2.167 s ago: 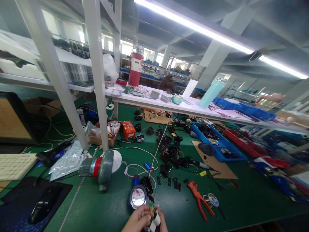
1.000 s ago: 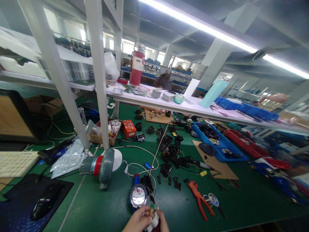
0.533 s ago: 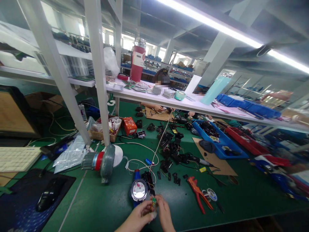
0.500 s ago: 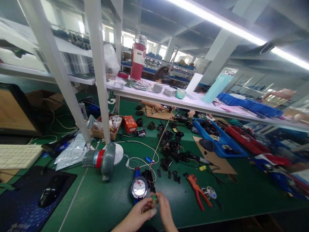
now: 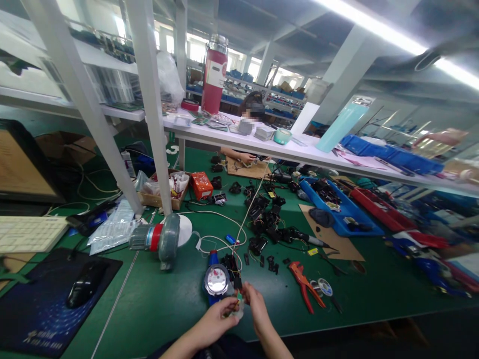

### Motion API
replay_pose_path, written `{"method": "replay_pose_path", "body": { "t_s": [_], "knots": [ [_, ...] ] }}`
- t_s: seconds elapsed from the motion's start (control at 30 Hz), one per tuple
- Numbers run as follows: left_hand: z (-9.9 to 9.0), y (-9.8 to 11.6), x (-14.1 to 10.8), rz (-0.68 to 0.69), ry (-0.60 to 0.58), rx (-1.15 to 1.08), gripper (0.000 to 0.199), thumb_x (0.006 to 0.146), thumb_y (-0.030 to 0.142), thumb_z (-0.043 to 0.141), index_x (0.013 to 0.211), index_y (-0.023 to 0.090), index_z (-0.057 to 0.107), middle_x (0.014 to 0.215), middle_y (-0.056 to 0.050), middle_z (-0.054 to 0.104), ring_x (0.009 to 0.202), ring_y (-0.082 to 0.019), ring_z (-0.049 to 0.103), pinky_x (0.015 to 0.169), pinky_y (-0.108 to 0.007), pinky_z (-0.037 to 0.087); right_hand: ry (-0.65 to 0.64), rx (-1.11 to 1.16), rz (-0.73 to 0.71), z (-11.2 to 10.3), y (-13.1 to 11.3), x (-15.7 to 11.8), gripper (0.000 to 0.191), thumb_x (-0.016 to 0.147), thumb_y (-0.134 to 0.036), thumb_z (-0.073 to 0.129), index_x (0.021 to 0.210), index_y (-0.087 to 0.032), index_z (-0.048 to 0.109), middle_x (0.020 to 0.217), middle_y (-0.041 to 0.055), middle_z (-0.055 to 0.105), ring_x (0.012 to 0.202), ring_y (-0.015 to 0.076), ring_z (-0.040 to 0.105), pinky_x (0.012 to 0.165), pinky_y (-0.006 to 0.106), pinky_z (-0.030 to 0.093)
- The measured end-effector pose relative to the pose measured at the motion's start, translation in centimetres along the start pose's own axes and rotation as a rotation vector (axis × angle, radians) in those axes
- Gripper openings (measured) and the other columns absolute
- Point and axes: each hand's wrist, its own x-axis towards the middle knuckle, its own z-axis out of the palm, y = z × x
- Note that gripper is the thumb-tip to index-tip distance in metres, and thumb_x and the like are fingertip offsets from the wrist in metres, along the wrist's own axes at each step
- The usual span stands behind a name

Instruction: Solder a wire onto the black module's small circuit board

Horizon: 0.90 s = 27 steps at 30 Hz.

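Note:
At the front edge of the bench both my hands meet around a small green circuit board (image 5: 240,296). My left hand (image 5: 220,315) is closed in a pinch on it, with thin coloured wires showing at the fingertips. A pale translucent piece (image 5: 240,311) sits below the board, partly hidden by my fingers. My right hand (image 5: 256,303) has its fingertips closed on the board's other side. Just beyond stands a black part (image 5: 237,283) joined to dark wiring. A blue water meter (image 5: 217,279) with a round clear dial lies left of my hands.
To the right lie orange-red cutters (image 5: 305,286) and a solder spool (image 5: 325,287). Several black parts (image 5: 262,214) spread across the middle. A grey blower motor (image 5: 168,243) stands left, beside a shelf post (image 5: 151,99). Across the bench another person's hand (image 5: 247,158) works.
The view has tilted down and shifted slightly. My hands stay together around the circuit board, with the right fingers a little more extended. The co-worker's hands across the bench have moved slightly.

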Motion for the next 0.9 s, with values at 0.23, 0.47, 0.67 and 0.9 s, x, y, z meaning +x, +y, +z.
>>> {"method": "replay_pose_path", "body": {
  "t_s": [0.23, 0.47, 0.67, 0.9],
  "knots": [
    [-0.1, -0.6, 0.5, 0.006, 0.015, 0.037, 0.040, 0.062, 0.033, 0.065, 0.095, 0.012, 0.058, 0.096, -0.010, 0.061, 0.094, -0.024, 0.055, 0.086, -0.035, 0.038, -0.144, 0.177, 0.204, 0.0, -0.1, 1.5, 0.055, 0.057, -0.052, 0.073, 0.094, -0.013, 0.058, 0.071, 0.0060, 0.069, 0.058, 0.0161, 0.061, 0.053, 0.023, 0.039],
    [-1.1, -1.1, 1.4, -0.026, 0.266, -0.001, 0.057, 0.059, 0.068, 0.058, 0.073, 0.014, 0.049, 0.067, -0.004, 0.056, 0.062, -0.015, 0.047, 0.064, -0.029, 0.036, -0.275, 0.416, 0.402, 0.9, -1.0, 2.0, 0.022, 0.074, -0.025, 0.067, 0.092, -0.012, 0.063, 0.080, 0.0045, 0.071, 0.052, 0.0069, 0.058, 0.052, 0.016, 0.043],
    [-1.1, -0.8, 1.3, -0.033, 0.332, -0.057, 0.066, 0.051, 0.076, 0.061, 0.071, 0.015, 0.050, 0.066, -0.002, 0.057, 0.058, -0.013, 0.046, 0.060, -0.026, 0.035, -0.306, 0.522, 0.411, 1.0, -0.9, 1.3, 0.015, 0.071, -0.019, 0.070, 0.082, -0.009, 0.066, 0.085, 0.0061, 0.071, 0.050, 0.0050, 0.055, 0.044, 0.012, 0.040],
    [-1.1, -0.4, 1.1, -0.061, 0.336, -0.114, 0.068, 0.044, 0.076, 0.066, 0.067, 0.013, 0.053, 0.064, -0.003, 0.060, 0.054, -0.011, 0.047, 0.057, -0.026, 0.034, -0.323, 0.596, 0.376, 0.8, -0.9, 0.3, 0.017, 0.062, -0.018, 0.076, 0.075, -0.013, 0.066, 0.087, 0.0067, 0.071, 0.053, 0.0051, 0.056, 0.048, 0.013, 0.042]
  ]
}}
